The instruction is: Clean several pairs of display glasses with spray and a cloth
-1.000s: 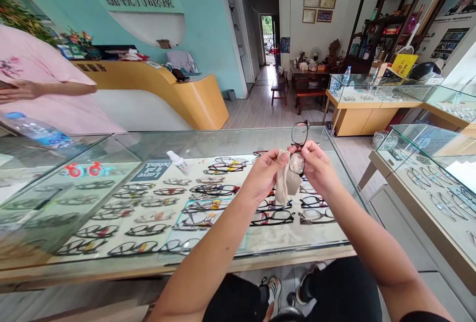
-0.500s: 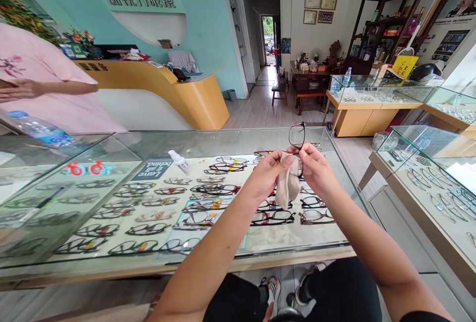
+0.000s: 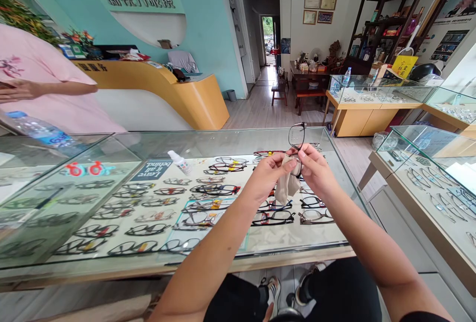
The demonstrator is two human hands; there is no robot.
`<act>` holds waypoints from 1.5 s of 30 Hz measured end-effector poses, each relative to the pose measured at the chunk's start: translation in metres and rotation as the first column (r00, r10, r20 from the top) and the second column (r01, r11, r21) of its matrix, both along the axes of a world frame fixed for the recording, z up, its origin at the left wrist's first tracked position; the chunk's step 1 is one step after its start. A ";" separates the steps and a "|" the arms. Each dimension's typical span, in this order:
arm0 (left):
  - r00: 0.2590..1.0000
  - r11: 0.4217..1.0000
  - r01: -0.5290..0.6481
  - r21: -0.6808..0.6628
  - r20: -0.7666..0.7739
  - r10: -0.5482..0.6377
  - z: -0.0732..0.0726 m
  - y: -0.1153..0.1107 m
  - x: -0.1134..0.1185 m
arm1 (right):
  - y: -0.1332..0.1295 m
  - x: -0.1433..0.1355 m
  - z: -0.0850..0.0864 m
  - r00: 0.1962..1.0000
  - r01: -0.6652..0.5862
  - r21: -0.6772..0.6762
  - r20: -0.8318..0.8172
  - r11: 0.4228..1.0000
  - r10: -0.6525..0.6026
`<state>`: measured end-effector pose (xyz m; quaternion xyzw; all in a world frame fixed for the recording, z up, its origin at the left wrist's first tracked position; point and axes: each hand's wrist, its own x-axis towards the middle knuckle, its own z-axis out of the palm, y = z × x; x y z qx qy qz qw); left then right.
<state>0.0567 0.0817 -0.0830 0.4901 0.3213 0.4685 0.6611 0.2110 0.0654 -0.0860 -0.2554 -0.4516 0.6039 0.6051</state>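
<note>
Above the glass display case (image 3: 208, 139), my right hand (image 3: 317, 167) grips a pair of dark-rimmed eyeglasses (image 3: 304, 136) near the bridge, with one lens pointing up. My left hand (image 3: 270, 172) pinches a beige cleaning cloth (image 3: 285, 192) against the lower lens. The cloth hangs down below the fingers, and it hides part of that lens. On the case top, to the left of my hands, a small white spray bottle (image 3: 180, 162) stands or rests, looking tilted. Beneath the glass lie rows of eyeglass frames (image 3: 215, 189).
At the left, a person in a pink top (image 3: 55, 79) stands across the case, close to a water bottle (image 3: 40, 131). More glass cases (image 3: 420, 163) stand on the right. Behind is a yellow and white counter (image 3: 208, 99).
The fingers of my left hand have shifted with the cloth over the lower lens, which is now more covered. The eyeglasses stay in nearly the same place.
</note>
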 end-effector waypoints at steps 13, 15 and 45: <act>0.992 0.993 -0.101 -0.061 0.065 0.104 0.006 -0.003 -0.001 | 0.002 0.002 -0.003 0.997 0.037 0.007 0.064 0.999 -0.037; 0.988 0.990 -0.139 -0.041 0.057 0.141 0.006 -0.003 -0.001 | 0.002 0.001 -0.003 0.999 0.024 -0.001 0.045 1.000 -0.024; 0.997 0.992 -0.045 0.117 -0.055 0.052 -0.010 -0.002 0.003 | 0.004 0.006 0.001 0.997 0.066 -0.097 -0.040 0.993 -0.071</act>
